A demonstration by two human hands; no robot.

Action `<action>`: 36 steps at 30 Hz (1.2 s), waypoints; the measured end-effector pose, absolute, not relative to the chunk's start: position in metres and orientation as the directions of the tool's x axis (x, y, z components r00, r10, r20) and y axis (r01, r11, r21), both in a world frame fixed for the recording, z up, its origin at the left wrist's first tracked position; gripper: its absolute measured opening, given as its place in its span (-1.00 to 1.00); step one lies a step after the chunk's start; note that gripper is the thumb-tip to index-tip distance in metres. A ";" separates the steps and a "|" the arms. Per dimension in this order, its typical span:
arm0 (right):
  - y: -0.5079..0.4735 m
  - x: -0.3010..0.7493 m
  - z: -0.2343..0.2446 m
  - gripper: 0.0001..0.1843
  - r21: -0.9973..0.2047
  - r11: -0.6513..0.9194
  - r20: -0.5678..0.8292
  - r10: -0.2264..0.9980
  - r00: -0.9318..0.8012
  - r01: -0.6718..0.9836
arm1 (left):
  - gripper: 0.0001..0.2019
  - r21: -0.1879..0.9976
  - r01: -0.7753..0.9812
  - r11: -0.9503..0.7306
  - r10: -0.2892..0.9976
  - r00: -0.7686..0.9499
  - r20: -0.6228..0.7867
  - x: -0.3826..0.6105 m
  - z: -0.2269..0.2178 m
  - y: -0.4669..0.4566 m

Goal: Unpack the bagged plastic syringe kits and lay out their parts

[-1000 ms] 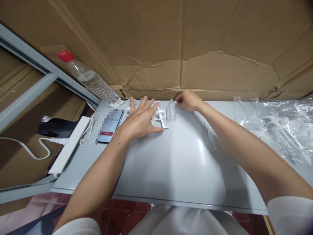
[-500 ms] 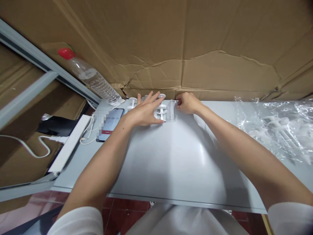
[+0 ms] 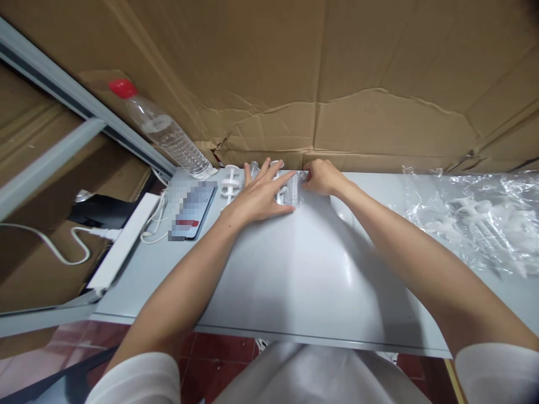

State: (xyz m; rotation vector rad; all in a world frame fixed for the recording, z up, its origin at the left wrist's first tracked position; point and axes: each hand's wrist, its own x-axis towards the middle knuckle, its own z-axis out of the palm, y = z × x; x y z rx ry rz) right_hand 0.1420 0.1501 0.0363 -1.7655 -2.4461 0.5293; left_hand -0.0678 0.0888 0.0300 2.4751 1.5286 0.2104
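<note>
Here, left hand (image 3: pixel 259 196) spread flat over white plastic pieces (image 3: pixel 231 183) on the table (image 3: pixel 295 269); right hand (image 3: pixel 322 177) pinching a clear ribbed piece (image 3: pixel 295 189), fingers closed on it.

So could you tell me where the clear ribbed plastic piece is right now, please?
In the head view the clear ribbed piece lies at the table's far edge by the cardboard wall, between the left hand and right hand.
</note>
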 end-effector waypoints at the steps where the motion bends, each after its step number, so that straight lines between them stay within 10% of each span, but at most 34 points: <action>1: 0.150 0.142 0.036 -0.79 -0.324 0.284 -0.134 0.931 -0.341 0.902 | -0.13 0.257 0.864 -0.433 0.895 0.445 0.010 -0.067 0.030 0.089; 36: 0.152 0.152 0.039 -0.84 -0.232 0.285 -0.180 0.927 -0.329 0.930 | -0.09 0.244 0.848 -0.471 0.881 0.438 0.179 -0.052 0.058 0.026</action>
